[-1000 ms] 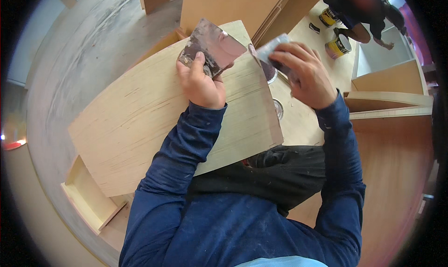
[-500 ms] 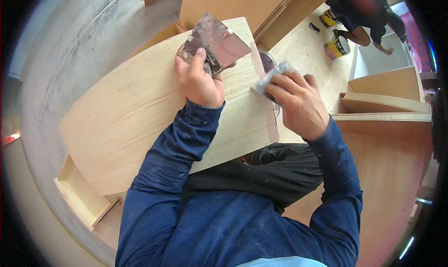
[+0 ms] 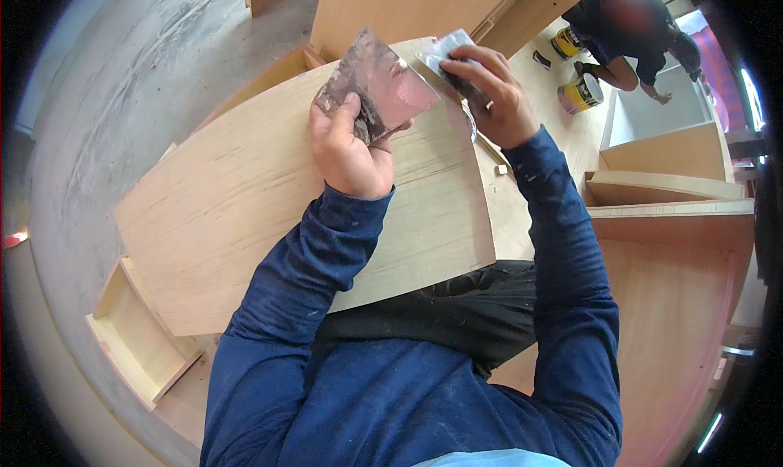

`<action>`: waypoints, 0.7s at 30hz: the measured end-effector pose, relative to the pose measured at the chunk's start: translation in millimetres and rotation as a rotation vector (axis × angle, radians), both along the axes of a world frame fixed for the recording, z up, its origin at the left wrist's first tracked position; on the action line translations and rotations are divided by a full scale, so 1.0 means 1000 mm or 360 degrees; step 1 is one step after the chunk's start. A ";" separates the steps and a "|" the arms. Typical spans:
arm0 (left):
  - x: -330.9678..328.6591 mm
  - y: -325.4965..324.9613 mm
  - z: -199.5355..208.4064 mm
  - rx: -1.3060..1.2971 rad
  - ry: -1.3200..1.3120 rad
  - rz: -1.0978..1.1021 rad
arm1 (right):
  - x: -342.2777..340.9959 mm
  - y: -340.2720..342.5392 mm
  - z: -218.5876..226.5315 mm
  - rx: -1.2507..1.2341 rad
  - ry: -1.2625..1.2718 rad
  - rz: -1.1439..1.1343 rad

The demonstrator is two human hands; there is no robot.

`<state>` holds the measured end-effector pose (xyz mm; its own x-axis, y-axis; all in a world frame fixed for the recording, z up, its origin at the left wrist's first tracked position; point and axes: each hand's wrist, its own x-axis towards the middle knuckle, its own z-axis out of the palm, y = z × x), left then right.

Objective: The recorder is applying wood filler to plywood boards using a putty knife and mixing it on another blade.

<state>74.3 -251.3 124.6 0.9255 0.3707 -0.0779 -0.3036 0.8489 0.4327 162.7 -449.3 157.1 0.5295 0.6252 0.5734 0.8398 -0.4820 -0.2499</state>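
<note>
My left hand grips a square, stained metal plate from below, thumb on top. Pink putty is spread over the plate's right part. In my right hand is a flat, wide-bladed putty knife, its blade pointing up and left, close to the plate's far right corner. Whether it touches the wooden panel below cannot be made out. That pale panel lies under both hands, its near right corner by my dark trousers. A pinkish strip runs along the panel's right edge.
An open wooden drawer lies at the left. Wooden cabinet boards stand at the far side. Another person crouches at the far right beside two yellow-and-black buckets. A wooden cabinet part stands at the right.
My right hand has moved the putty knife away from me and left, from the panel's right edge to beside the plate's far right corner. The left hand holds nearly still.
</note>
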 end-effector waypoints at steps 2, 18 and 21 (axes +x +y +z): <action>0.000 0.002 -0.002 -0.0012 -0.0004 0.0018 | -0.006 -0.012 -0.005 -0.0162 -0.0079 -0.0062; -0.002 0.002 0.002 0.0246 0.0042 -0.0039 | -0.006 0.023 0.051 -0.0604 -0.0324 -0.0440; -0.002 0.004 0.002 0.0188 0.0005 -0.0018 | -0.005 0.024 0.046 -0.0595 -0.0274 -0.0416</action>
<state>72.4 -247.2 126.2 0.9295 0.3671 -0.0369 -0.2930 0.7952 0.5308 157.7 -425.5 203.4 0.6132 0.6639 0.4280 0.6926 -0.7124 0.1127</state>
